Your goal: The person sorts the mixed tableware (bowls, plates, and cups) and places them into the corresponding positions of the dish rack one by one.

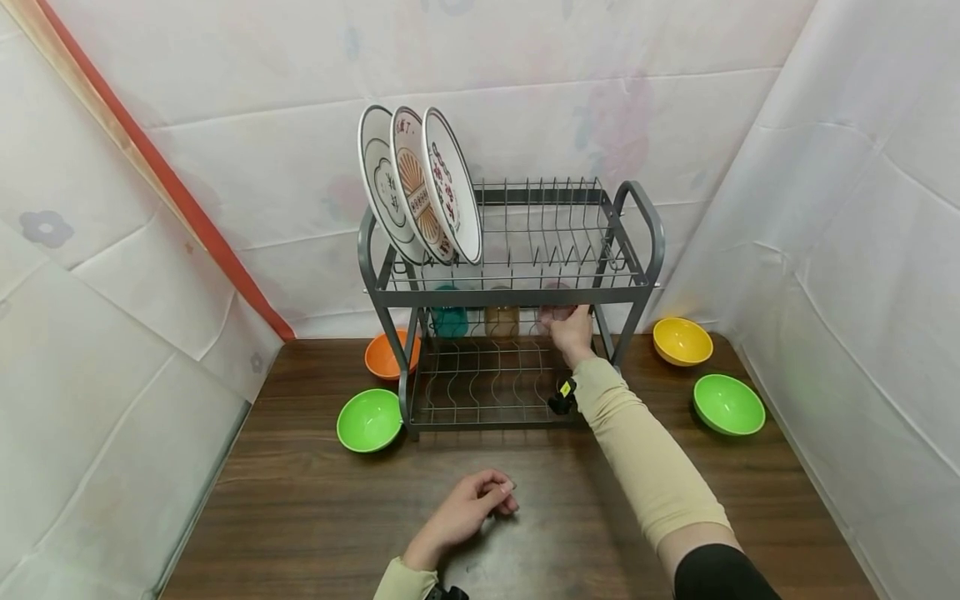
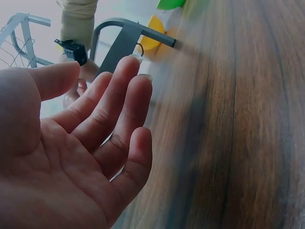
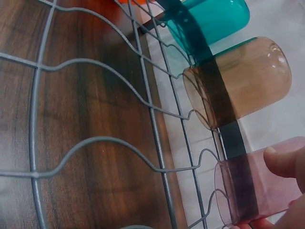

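Note:
My right hand [image 1: 573, 335] reaches into the lower tier of a grey metal dish rack [image 1: 517, 297] and grips a clear pink glass [image 3: 240, 183], thumb on its side. The pink glass is upside down at the back of that tier. Beside it, also upside down, are an amber glass [image 3: 243, 81] and a teal glass [image 3: 217, 24]. My left hand [image 1: 467, 507] rests near the table in front of the rack, fingers loosely bent and holding nothing. Three patterned plates [image 1: 452, 185] stand upright in the left part of the upper tier.
An orange bowl [image 1: 384, 355] and a green bowl [image 1: 369, 421] sit left of the rack. On the right are a yellow bowl [image 1: 682, 342] and another green bowl [image 1: 728, 405]. White patterned sheets [image 1: 840, 250] enclose the dark wooden table [image 1: 300, 508].

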{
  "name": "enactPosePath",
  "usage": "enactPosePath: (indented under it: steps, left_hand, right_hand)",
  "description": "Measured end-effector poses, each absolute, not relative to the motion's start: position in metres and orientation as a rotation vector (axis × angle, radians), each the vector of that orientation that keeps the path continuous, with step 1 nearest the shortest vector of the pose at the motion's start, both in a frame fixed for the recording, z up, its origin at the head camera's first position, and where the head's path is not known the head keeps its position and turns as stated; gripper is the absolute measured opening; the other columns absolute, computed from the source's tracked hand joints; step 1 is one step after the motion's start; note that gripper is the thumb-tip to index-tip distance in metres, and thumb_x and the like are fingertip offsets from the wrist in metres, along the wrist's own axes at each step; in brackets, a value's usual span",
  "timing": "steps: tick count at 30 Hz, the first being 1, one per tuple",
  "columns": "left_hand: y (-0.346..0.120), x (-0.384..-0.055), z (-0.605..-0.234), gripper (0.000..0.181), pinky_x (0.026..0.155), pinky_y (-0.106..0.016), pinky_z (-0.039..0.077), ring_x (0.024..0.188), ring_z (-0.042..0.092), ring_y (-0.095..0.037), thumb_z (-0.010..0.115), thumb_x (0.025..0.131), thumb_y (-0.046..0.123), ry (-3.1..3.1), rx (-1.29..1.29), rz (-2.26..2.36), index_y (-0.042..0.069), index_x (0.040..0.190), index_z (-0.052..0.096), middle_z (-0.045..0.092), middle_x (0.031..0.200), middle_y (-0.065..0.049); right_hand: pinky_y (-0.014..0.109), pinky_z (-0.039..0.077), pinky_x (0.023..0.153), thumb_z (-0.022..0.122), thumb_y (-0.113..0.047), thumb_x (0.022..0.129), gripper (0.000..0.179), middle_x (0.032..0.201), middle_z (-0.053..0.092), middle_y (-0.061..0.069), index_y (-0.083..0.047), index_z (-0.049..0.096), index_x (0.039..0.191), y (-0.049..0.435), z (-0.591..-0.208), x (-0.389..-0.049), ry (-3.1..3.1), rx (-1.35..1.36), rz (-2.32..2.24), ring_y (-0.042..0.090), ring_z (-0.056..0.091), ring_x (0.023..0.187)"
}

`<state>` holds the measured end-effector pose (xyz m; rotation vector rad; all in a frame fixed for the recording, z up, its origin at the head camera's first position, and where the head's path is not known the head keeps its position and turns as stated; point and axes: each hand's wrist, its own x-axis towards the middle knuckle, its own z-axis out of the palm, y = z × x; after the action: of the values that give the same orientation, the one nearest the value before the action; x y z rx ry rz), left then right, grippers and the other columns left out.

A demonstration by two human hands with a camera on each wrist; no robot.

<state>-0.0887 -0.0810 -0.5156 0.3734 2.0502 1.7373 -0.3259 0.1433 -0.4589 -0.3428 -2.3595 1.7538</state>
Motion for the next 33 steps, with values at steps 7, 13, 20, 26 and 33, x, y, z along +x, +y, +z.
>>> enactPosePath:
  steps: [7, 13, 20, 26, 33]
  left_hand:
    - [-0.080, -0.088, -0.516, 0.028, 0.078, -0.039, 0.053, 0.084, 0.067, -0.033, 0.054, 0.104, 0.019, 2.053, 0.346, 1.751, -0.006, 0.113, 0.063, 0.071, 0.090, -0.013]
    - [-0.080, -0.088, -0.519, 0.026, 0.077, -0.042, 0.053, 0.083, 0.067, -0.037, 0.052, 0.104, 0.014, 2.097, 0.363, 1.717, -0.009, 0.111, 0.062, 0.070, 0.090, -0.016]
    - [-0.085, -0.088, -0.518, 0.029, 0.079, -0.041, 0.053, 0.084, 0.067, -0.030, 0.054, 0.104, 0.020, 2.070, 0.347, 1.742, -0.006, 0.113, 0.063, 0.071, 0.091, -0.011]
    - [-0.101, -0.091, -0.517, 0.033, 0.078, -0.039, 0.052, 0.085, 0.067, -0.024, 0.055, 0.104, 0.024, 2.118, 0.307, 1.740, -0.006, 0.113, 0.062, 0.071, 0.091, -0.009]
    - [-0.129, -0.096, -0.514, 0.035, 0.074, -0.037, 0.051, 0.087, 0.068, -0.027, 0.056, 0.103, 0.026, 2.227, 0.211, 1.754, -0.007, 0.114, 0.062, 0.072, 0.091, -0.011]
  right_hand:
    - [0.052, 0.044, 0.097, 0.076, -0.003, 0.087, 0.079, 0.131, 0.054, 0.027, -0.012, 0.030, 0.151, 0.146, -0.458, -0.325, -2.354, -0.343, 1.746, 0.040, 0.050, 0.123]
    - [0.050, 0.045, 0.098, 0.076, -0.001, 0.085, 0.081, 0.136, 0.050, 0.027, -0.010, 0.029, 0.151, 0.147, -0.458, -0.324, -2.358, -0.335, 1.746, 0.040, 0.049, 0.126]
    - [0.051, 0.043, 0.099, 0.071, 0.003, 0.086, 0.084, 0.144, 0.040, 0.027, -0.010, 0.023, 0.154, 0.145, -0.454, -0.318, -2.368, -0.352, 1.758, 0.041, 0.042, 0.131]
    - [0.051, 0.041, 0.099, 0.070, 0.000, 0.087, 0.082, 0.147, 0.031, 0.026, -0.010, 0.023, 0.154, 0.143, -0.447, -0.309, -2.356, -0.339, 1.746, 0.040, 0.035, 0.135]
    - [0.051, 0.039, 0.099, 0.065, -0.005, 0.089, 0.071, 0.147, 0.030, 0.026, -0.008, 0.030, 0.150, 0.136, -0.437, -0.294, -2.293, -0.357, 1.746, 0.040, 0.036, 0.133]
